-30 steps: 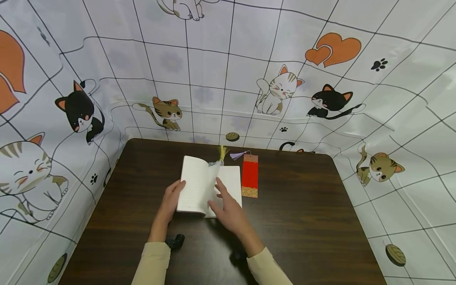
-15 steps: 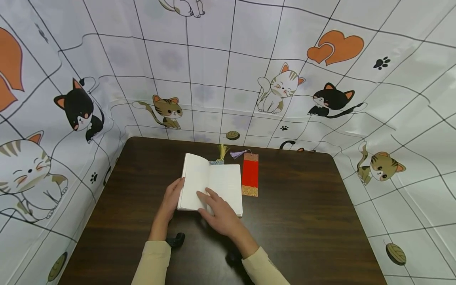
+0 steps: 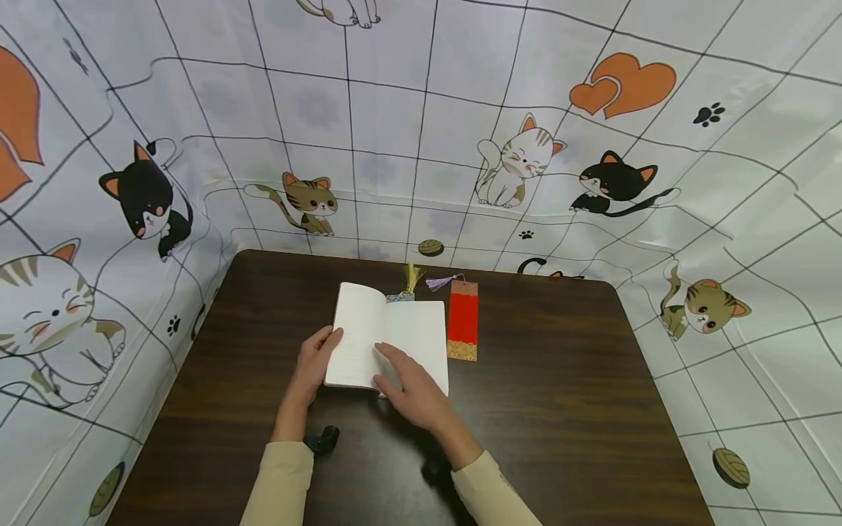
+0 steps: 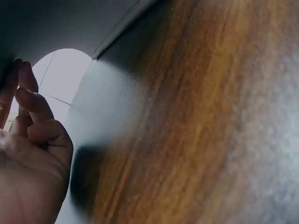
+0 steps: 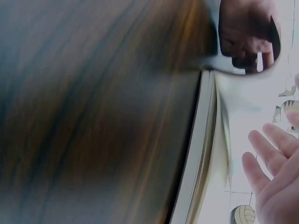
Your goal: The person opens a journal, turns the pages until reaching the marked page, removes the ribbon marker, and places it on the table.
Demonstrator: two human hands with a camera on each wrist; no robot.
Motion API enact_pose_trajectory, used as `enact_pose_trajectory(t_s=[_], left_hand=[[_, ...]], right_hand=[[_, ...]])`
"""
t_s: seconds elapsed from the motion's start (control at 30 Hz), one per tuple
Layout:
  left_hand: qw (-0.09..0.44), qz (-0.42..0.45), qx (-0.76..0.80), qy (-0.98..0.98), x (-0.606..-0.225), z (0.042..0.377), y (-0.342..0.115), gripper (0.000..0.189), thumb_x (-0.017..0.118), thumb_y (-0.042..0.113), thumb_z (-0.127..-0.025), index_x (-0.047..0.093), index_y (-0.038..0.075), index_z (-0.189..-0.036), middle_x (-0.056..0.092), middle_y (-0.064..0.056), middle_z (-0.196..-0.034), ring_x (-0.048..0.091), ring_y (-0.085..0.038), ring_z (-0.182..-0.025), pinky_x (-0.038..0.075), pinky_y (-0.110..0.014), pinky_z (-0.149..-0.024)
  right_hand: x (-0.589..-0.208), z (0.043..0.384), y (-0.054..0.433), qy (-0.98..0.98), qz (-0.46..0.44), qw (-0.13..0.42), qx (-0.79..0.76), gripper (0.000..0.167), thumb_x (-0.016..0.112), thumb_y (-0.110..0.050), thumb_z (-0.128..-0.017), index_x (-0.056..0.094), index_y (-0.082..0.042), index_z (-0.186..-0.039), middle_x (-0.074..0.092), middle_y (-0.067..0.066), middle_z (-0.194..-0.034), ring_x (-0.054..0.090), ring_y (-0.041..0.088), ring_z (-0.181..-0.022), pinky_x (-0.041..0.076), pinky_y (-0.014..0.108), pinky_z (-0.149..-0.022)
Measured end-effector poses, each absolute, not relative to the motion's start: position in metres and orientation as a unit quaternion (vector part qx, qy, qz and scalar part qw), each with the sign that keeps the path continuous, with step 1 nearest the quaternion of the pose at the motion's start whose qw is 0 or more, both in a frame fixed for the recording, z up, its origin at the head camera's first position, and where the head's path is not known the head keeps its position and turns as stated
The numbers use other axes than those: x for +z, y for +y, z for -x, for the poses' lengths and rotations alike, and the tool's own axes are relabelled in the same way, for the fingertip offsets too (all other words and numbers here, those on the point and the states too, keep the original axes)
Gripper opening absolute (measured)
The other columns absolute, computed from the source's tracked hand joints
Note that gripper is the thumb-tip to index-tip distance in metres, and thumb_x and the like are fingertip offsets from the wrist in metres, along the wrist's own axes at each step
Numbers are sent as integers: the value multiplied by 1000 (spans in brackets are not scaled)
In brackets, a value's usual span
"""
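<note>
An open notebook point(image 3: 358, 336) with pale pages lies in the middle of the dark table, its left half raised. My left hand point(image 3: 310, 365) grips the left edge, thumb on the page side. In the left wrist view the fingers of my left hand point(image 4: 35, 158) curl beneath the notebook's shaded underside. Over the right page, close to the centre fold, is my right hand point(image 3: 417, 391), fingers extended and holding nothing. The right wrist view has my right hand point(image 5: 280, 182) with spread fingers beside the notebook's page block point(image 5: 198, 163).
A red bookmark point(image 3: 463, 321) with gold ends and a purple tassel point(image 3: 439, 283) lies right of the notebook. Behind its top edge, a grey-blue bookmark point(image 3: 401, 297) with a yellow tassel point(image 3: 411, 277) partly shows. A cat-printed sheet point(image 3: 381, 168) surrounds the wooden table point(image 3: 559, 409).
A lifted page has gone over to the left side. My right hand followed it leftward, then drew back slightly right. The left hand keeps its grip.
</note>
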State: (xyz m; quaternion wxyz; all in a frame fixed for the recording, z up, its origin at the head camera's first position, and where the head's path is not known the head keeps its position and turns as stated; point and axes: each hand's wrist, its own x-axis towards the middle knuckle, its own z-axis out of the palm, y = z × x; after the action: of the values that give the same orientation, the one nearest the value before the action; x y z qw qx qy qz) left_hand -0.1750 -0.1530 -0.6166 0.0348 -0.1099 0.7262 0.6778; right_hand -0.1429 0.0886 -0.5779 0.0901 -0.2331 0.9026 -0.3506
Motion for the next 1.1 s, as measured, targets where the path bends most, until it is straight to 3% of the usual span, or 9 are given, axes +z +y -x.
enact_pose_trajectory(t_s=[0.37, 0.6, 0.87, 1.1], left_hand=[[62, 142, 691, 706, -625, 177, -159, 47, 55, 46, -113, 68, 7, -136, 67, 7, -94, 60, -14, -86, 50, -27, -79], [75, 143, 709, 686, -593, 166, -156, 38, 53, 31, -114, 68, -1, -126, 67, 4, -86, 61, -14, -80, 51, -28, -74], [73, 150, 712, 682, -590, 164, -155, 35, 55, 33, -114, 68, 1, -121, 65, 5, -83, 60, -13, -76, 51, -28, -71], [73, 147, 708, 687, -590, 165, -156, 35, 54, 33, -114, 68, 2, -118, 64, 3, -84, 59, -15, -77, 50, -28, -71]], right_hand=[[-588, 147, 103, 934, 268, 61, -228, 41, 63, -32, -109, 66, -18, -147, 59, 4, -159, 54, 26, -149, 42, 49, -123], [-593, 147, 119, 939, 268, 62, -205, 45, 72, -32, -104, 67, -17, -146, 58, 9, -160, 55, 29, -148, 45, 48, -121], [-593, 151, 139, 942, 256, 87, -200, 60, 82, -35, -96, 62, -18, -150, 51, 11, -166, 51, 34, -151, 43, 54, -121], [-588, 154, 145, 942, 254, 112, -189, 64, 83, -37, -96, 61, -20, -153, 47, 10, -169, 49, 32, -152, 43, 53, -122]])
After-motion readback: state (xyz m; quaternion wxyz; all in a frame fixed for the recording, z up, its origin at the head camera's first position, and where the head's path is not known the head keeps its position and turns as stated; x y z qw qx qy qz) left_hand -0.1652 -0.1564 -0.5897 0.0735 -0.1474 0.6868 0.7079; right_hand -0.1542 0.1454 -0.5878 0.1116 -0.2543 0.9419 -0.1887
